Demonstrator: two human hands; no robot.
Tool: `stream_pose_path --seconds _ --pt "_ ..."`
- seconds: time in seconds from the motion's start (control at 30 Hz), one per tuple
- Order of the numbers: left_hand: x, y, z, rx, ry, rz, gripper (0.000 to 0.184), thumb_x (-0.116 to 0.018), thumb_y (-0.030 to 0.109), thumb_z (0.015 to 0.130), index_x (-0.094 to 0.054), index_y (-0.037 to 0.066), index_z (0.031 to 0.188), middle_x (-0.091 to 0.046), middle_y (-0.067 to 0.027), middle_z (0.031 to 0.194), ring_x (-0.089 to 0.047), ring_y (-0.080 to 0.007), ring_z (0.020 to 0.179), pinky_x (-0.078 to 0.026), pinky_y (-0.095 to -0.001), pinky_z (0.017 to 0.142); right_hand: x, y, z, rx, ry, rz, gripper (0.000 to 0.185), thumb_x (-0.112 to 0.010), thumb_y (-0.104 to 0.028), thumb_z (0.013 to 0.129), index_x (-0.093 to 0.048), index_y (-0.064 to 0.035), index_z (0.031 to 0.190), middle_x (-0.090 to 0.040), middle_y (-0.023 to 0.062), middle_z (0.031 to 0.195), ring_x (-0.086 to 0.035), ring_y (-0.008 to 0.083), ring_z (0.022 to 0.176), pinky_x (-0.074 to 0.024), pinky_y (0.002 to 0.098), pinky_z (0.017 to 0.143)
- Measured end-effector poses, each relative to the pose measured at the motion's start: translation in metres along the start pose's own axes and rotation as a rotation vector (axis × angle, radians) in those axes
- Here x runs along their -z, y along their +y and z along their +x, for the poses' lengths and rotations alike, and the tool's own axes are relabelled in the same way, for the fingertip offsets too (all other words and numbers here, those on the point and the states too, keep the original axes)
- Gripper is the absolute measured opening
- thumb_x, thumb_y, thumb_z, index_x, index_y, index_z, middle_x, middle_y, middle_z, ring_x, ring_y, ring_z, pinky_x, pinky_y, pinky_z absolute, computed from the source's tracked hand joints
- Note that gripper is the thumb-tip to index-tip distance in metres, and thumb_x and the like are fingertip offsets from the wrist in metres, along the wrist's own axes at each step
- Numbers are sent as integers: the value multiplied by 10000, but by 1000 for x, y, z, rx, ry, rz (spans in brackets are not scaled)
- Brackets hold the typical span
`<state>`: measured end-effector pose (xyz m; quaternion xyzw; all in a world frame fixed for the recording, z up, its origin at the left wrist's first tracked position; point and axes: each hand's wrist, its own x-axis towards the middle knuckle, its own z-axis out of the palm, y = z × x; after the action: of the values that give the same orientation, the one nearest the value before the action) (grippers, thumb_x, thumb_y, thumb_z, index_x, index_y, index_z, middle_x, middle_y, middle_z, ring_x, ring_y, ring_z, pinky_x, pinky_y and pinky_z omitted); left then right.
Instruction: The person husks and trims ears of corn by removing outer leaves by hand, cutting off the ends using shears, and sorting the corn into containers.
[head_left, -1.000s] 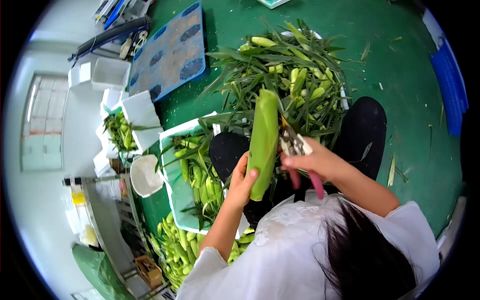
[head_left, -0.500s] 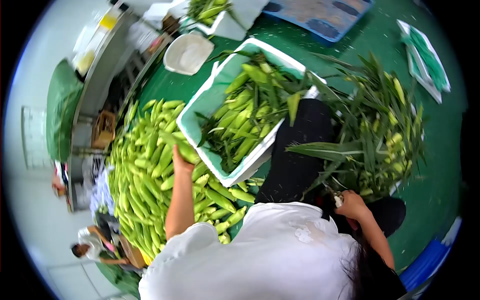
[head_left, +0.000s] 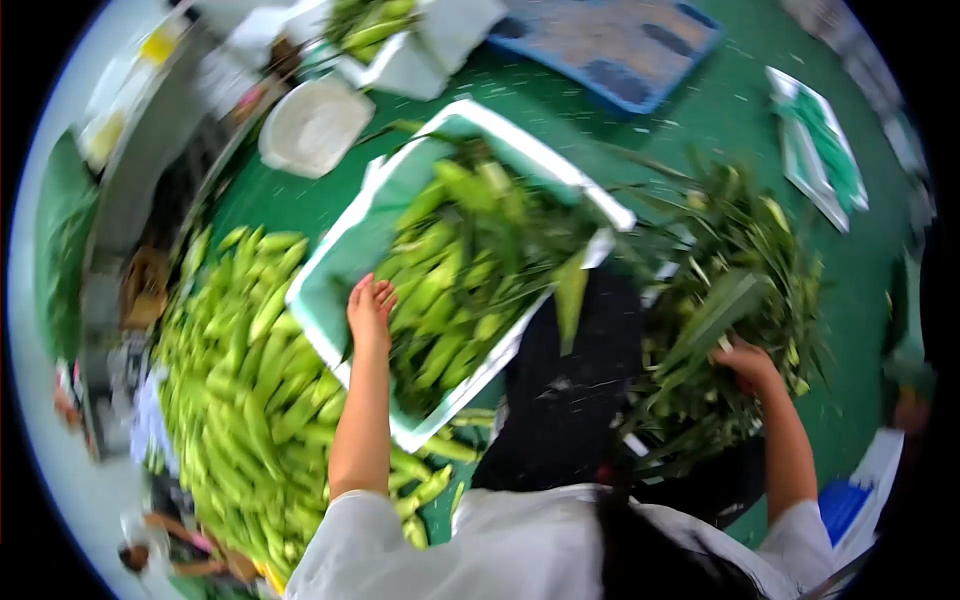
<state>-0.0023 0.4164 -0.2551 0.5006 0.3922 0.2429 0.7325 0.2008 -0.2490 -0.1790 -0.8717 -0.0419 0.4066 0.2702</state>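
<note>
My left hand [head_left: 371,312] is above the left side of a white foam box [head_left: 328,262] with a green liner, its fingers loosely apart and nothing in them. Inside the box lie green corn ears [head_left: 432,270] in husks, with loose leaves among them. To the right, my right hand [head_left: 748,364] is closed at the edge of a heap of long corn leaves and husks [head_left: 700,310]. A small pale bit shows at its fingertips; what it grips is mostly hidden. A large pile of husked-over corn ears [head_left: 235,390] spreads on the floor at left.
A white basin [head_left: 316,128] and another foam box [head_left: 405,65] stand beyond the main box. A blue pallet [head_left: 610,50] lies at the back, and a white tray with green netting [head_left: 822,150] at right. Another person [head_left: 165,545] is at lower left.
My left hand has let go of a corn ear and moved from the floor pile to over the box. My right hand has moved up and forward to the leaf heap. The view has shifted.
</note>
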Motion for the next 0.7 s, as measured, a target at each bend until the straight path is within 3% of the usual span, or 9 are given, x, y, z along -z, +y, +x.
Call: stream_pose_path --seconds 0.17,0.2,0.23,0.33,0.4,0.43,0.47,0.6,0.7 --pt "-230 -115 85 485 -180 -26 693 -526 604 951 -540 21 1325 -620 -178 1253 -591 -320 1155 -516 -460 909 -61 124 134 22 44 199 870 -536 -746 819 -508 -143 1446 -481 153 1483 -479 348 1323 -376 457 1069" --pt "-240 -140 110 484 -257 -163 688 -526 615 946 -578 20 1288 -631 -161 1242 -595 -316 1147 -509 -473 919 -67 111 140 -9 94 -184 639 -600 -565 878 -611 -79 1293 -647 128 1225 -600 301 1092 -446 424 971" --pt "-250 -146 120 503 -310 -219 676 -531 605 947 -578 25 1290 -631 -157 1244 -595 -319 1146 -506 -478 925 -54 88 145 -175 -135 -197 638 -592 -583 869 -607 -88 1271 -652 134 1207 -597 344 1078 -453 429 975" --pt "-267 -134 124 527 -442 -253 640 -546 577 949 -578 41 1298 -630 -145 1251 -596 -326 1142 -499 -492 945 -75 41 97 -98 278 -430 644 -639 -528 836 -581 -39 1250 -629 192 1202 -622 357 1051 -504 471 904" --pt "-276 -124 123 538 -517 -244 617 -555 558 950 -578 52 1303 -630 -136 1255 -597 -332 1139 -493 -502 958 -64 -47 30 -314 201 -341 530 -647 -339 832 -553 -7 1234 -604 191 1211 -603 374 1082 -495 460 954" --pt "-279 -119 121 542 -546 -235 606 -560 548 951 -578 57 1305 -630 -132 1257 -597 -334 1138 -491 -507 965 -95 -43 12 -139 580 -316 509 -649 -261 805 -542 3 1227 -588 195 1232 -541 365 1186 -421 453 1055" --pt "-278 -115 117 544 -575 -220 595 -565 539 952 -578 62 1307 -630 -128 1259 -597 -337 1137 -488 -511 972 -81 -77 -34 -166 398 -267 550 -670 -258 765 -532 3 1229 -572 202 1248 -474 357 1267 -350 455 1112" --pt "-251 -73 78 529 -606 -169 553 -584 501 954 -578 83 1317 -630 -111 1268 -598 -347 1132 -478 -530 998 -78 -82 -150 184 288 -71 501 -750 -302 668 -598 -5 1042 -654 211 1070 -613 409 992 -444 474 897" --pt "-238 1 31 345 -283 -139 439 -736 224 886 -560 96 1267 -650 -133 1174 -655 -338 1005 -562 -500 878 -118 -30 -194 423 283 647 696 -805 -287 753 -509 -2 1314 -636 137 1184 -614 262 951 -485 367 849"
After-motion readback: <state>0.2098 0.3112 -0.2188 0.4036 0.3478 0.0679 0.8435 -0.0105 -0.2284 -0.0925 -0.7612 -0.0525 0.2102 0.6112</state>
